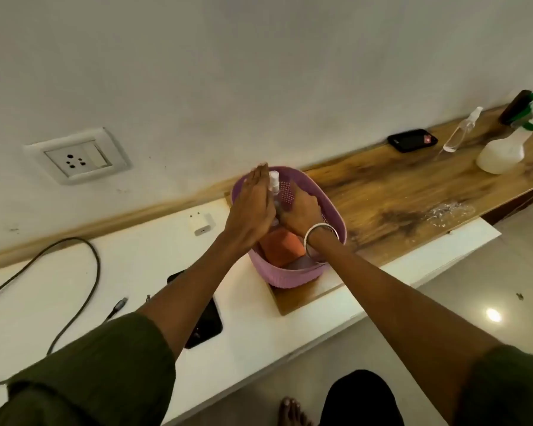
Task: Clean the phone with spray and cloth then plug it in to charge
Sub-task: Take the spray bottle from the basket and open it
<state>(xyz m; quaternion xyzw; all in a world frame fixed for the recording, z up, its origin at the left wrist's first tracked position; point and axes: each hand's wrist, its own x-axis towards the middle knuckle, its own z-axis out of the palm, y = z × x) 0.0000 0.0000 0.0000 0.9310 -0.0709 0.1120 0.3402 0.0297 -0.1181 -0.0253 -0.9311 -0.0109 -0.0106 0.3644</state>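
My right hand (300,215) grips the spray bottle (274,189) in the purple basket (326,207) by the worktop's back edge, left fingers (254,186) flat; I should lift it straight up.

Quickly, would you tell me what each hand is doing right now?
Left hand: open, fingers extended beside the spray bottle.
Right hand: inside the purple basket; grip cannot be told.

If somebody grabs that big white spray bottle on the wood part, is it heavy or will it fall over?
The white spray bottle looks nearly empty, so it's probably light. Its wide round base should keep it steady, though the tall green trigger top could tip it if pushed high up.
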